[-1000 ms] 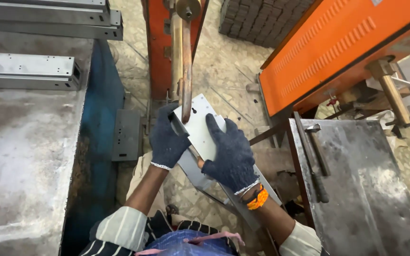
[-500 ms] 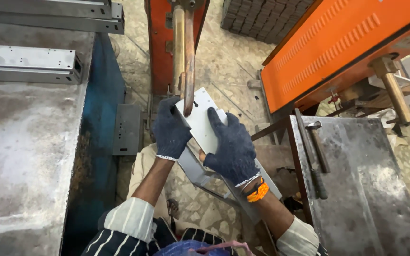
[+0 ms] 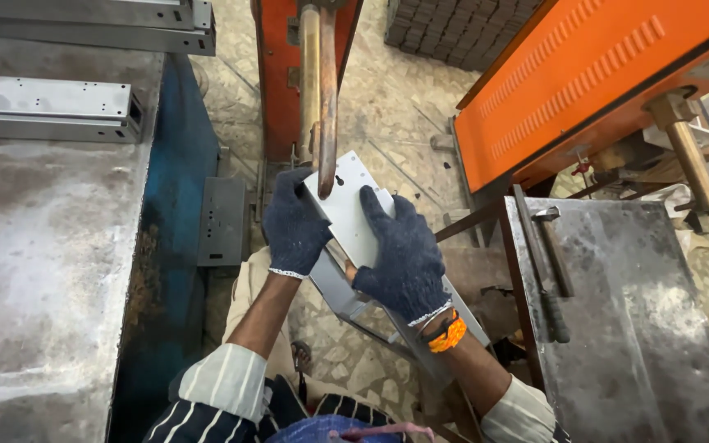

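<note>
— Under the copper electrode arm [image 3: 327, 90], where's the bracket?
— I grip the sheet-metal bracket [image 3: 351, 215] with left hand [image 3: 295, 226] and right hand [image 3: 404, 254] — positioned, apparently not yet welded.

I see my left hand [image 3: 293, 226] and right hand [image 3: 400, 254] on the pale flat sheet-metal bracket [image 3: 350, 213], under the copper-coloured rod arm [image 3: 327, 90] of the orange machine column [image 3: 276, 74]. At left stands the grey steel workbench [image 3: 43, 271] with long folded metal channels [image 3: 47, 107] on it. At right a hammer [image 3: 551, 246] lies on the grey metal table [image 3: 642, 328], before the orange louvred machine housing [image 3: 584, 74].

The gloved right hand [image 3: 400, 254] hides the metal bracket's [image 3: 346, 205] middle.
</note>
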